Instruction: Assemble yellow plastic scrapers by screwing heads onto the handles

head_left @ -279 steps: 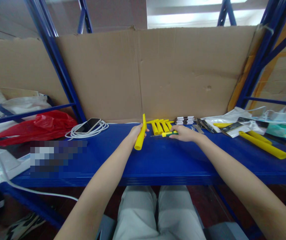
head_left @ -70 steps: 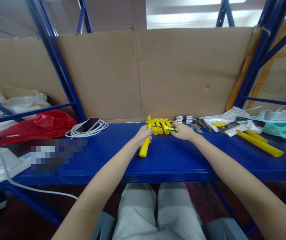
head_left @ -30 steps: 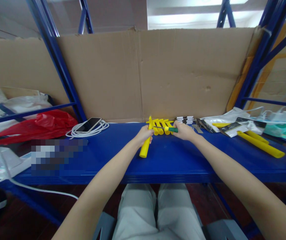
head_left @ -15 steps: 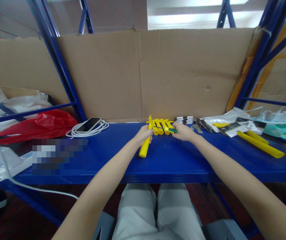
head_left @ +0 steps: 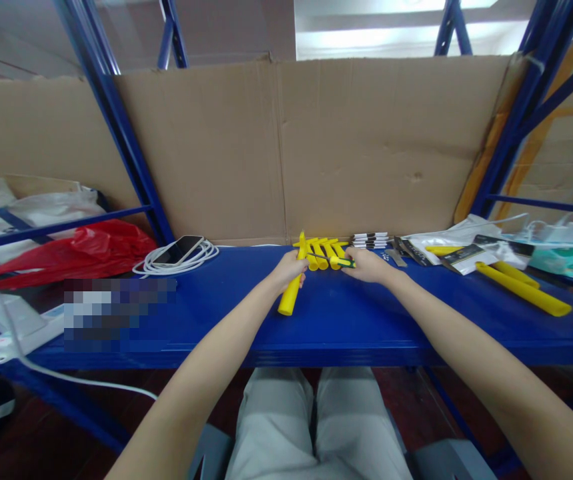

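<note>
My left hand (head_left: 290, 268) is closed around a yellow tool with a thick round handle (head_left: 289, 297) and a narrower head pointing at the cardboard. In my right hand (head_left: 363, 265) is a screwdriver (head_left: 350, 263) with a green and yellow handle. Its thin shaft points left and meets the yellow tool near its head; the exact contact is too small to make out. Behind and between the hands, several similar yellow tools (head_left: 322, 262) lie in a row on the blue shelf (head_left: 366, 313).
Small black-and-white packs (head_left: 370, 240) and a flat metal blade (head_left: 396, 257) lie right of the row. Farther right are yellow tubes (head_left: 529, 290) and plastic packets (head_left: 471, 257). A phone (head_left: 180, 249) rests on a coiled white cable (head_left: 209, 251) at left. Cardboard (head_left: 206, 153) stands behind.
The screwdriver's handle has turned in my right hand, now showing more yellow along with the green. My left hand and the yellow tool have stayed nearly still.
</note>
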`<control>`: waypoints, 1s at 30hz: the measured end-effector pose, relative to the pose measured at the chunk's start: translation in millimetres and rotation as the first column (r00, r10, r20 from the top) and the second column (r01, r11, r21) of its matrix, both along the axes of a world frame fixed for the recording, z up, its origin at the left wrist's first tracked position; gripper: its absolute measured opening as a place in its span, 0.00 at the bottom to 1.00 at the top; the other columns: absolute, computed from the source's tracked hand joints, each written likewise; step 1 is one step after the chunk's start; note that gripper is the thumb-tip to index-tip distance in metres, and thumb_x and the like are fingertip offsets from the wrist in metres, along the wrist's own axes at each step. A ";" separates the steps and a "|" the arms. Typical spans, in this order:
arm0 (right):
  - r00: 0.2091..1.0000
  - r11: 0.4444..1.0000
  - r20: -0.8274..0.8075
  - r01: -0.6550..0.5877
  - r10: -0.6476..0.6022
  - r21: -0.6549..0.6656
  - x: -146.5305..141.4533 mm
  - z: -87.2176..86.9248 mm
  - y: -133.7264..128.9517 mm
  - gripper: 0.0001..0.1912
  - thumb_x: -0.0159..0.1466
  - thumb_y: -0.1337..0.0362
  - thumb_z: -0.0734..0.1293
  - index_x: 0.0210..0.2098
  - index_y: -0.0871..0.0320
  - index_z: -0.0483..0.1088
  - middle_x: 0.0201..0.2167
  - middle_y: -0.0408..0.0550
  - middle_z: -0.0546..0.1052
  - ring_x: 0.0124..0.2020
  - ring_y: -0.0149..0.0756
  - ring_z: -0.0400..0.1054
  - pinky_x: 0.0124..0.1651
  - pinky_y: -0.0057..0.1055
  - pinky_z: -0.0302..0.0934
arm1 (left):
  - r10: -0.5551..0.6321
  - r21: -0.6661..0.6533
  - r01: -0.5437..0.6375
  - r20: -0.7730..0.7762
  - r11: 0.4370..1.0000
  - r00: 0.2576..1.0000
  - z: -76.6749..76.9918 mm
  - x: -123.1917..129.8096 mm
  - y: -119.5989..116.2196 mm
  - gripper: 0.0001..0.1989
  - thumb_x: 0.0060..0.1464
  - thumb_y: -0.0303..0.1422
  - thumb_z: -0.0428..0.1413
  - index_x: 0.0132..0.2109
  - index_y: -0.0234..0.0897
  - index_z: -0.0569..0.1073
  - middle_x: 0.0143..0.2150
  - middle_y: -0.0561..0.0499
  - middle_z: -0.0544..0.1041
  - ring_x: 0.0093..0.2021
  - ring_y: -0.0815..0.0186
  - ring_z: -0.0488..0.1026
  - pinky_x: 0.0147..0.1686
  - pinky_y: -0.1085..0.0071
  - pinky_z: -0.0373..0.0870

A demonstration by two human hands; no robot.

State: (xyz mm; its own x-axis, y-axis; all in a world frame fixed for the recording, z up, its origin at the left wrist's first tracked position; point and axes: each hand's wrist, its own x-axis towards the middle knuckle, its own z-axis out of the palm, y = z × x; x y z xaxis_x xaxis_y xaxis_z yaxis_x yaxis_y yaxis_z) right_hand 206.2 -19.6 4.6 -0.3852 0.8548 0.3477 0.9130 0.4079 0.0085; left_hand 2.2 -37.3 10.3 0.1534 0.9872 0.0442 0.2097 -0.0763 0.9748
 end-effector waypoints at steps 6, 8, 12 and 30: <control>0.996 0.996 -0.017 0.083 -0.083 -0.031 0.1 0.8 -4.2 0.16 0.56 0.63 0.64 0.43 0.59 0.63 0.37 0.53 0.76 0.34 0.39 0.70 0.31 0.27 0.55 | -0.014 0.007 0.014 -0.018 1.000 1.000 -0.2 1.3 -0.8 0.09 0.46 0.19 0.47 0.31 0.38 0.58 0.15 0.62 0.58 0.10 0.75 0.57 0.11 0.79 0.55; 0.997 0.997 0.007 0.073 -0.073 -0.031 -1.5 0.5 -5.5 0.16 0.56 0.62 0.64 0.44 0.59 0.64 0.37 0.53 0.76 0.35 0.39 0.70 0.31 0.27 0.55 | -0.025 0.013 0.025 -0.015 1.000 1.000 -0.8 1.2 -0.4 0.09 0.46 0.19 0.47 0.31 0.38 0.58 0.16 0.62 0.59 0.10 0.75 0.57 0.11 0.79 0.55; 0.996 0.998 0.061 0.065 -0.065 -0.011 -4.2 0.9 -6.3 0.14 0.57 0.62 0.63 0.41 0.59 0.67 0.37 0.53 0.77 0.37 0.41 0.71 0.34 0.28 0.56 | -0.032 0.020 0.033 -0.011 0.999 0.999 -1.3 1.1 -0.2 0.09 0.46 0.19 0.47 0.32 0.38 0.58 0.16 0.62 0.59 0.10 0.75 0.58 0.11 0.79 0.55; 0.996 0.996 0.010 0.092 -0.091 -0.024 1.6 1.4 -1.5 0.13 0.58 0.61 0.60 0.40 0.60 0.68 0.36 0.54 0.77 0.36 0.41 0.70 0.34 0.28 0.56 | -0.001 0.001 0.001 -0.010 1.000 1.000 0.1 0.6 -0.4 0.10 0.48 0.19 0.46 0.35 0.37 0.57 0.16 0.63 0.58 0.10 0.75 0.58 0.12 0.78 0.55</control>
State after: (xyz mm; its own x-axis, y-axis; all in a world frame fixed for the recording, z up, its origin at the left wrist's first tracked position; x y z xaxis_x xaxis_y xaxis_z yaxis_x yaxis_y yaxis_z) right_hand 207.8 -21.1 5.9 -0.3080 0.8947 0.3235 0.9464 0.3229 0.0080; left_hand 2.9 -37.7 10.3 0.1550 0.9870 0.0434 0.2196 -0.0772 0.9725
